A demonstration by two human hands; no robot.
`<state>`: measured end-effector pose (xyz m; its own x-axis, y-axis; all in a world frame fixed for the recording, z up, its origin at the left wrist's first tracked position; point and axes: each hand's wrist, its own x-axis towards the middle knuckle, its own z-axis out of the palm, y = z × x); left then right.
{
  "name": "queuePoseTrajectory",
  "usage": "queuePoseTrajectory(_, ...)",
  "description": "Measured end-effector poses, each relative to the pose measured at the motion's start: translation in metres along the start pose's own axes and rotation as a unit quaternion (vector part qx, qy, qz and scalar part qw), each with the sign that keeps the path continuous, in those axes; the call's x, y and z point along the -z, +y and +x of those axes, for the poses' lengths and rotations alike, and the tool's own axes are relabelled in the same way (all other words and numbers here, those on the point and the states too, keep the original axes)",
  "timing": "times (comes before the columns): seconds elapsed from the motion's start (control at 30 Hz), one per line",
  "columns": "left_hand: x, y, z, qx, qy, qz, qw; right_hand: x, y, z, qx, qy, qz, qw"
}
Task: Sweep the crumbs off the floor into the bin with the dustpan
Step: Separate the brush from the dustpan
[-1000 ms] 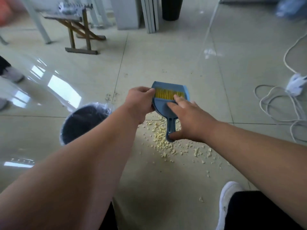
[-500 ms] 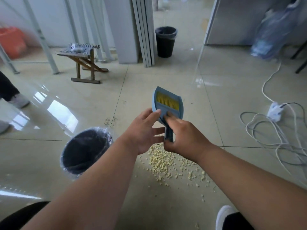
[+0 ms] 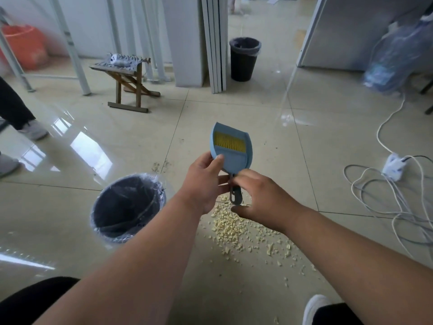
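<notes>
No writing shows. Both hands, left [image 3: 206, 184] and right [image 3: 262, 200], grasp one blue plastic dustpan [image 3: 230, 148]; two black plastic-lined bins, near [image 3: 127, 207] and far [image 3: 244, 58].

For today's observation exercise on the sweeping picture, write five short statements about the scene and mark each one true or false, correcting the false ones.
1. The blue dustpan is held up off the floor. True.
2. The crumbs are already in the lined bin. False: they lie in a pile on the floor tiles, to the right of that bin.
3. The left hand grips the side of the dustpan's scoop. True.
4. The yellow brush is sweeping the floor. False: it sits clipped inside the dustpan.
5. The right hand is empty and away from the dustpan. False: its fingers are at the dustpan's handle.
</notes>
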<state>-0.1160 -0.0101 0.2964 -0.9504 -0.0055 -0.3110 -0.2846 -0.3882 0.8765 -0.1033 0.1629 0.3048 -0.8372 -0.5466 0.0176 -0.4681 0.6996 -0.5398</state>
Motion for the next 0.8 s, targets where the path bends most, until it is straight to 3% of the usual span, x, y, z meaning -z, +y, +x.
queuePoseTrajectory(0.1, 0.001, 0.004, 0.003, -0.003, -0.002, -0.006, 1.0, -0.001, -0.004, 0.002, 0.019, 0.039, -0.022, 0.999)
queuePoseTrajectory(0.2, -0.001, 0.008, 0.003, -0.013, -0.004, 0.013, 1.0, 0.007, -0.004, 0.006, 0.003, 0.068, 0.05, 0.996)
queuePoseTrajectory(0.4, -0.004, 0.009, 0.0, -0.006, -0.019, 0.05, 0.999, 0.013, 0.005, 0.006, -0.025, 0.031, -0.018, 0.999)
queuePoseTrajectory(0.6, -0.01, 0.007, 0.001, -0.01, -0.036, 0.081, 0.996, 0.012, 0.005, 0.005, -0.019, 0.046, -0.09, 0.995)
queuePoseTrajectory(0.8, -0.008, 0.005, 0.003, -0.009, -0.037, 0.089, 0.995, 0.011, -0.003, 0.001, -0.035, 0.035, -0.044, 0.998)
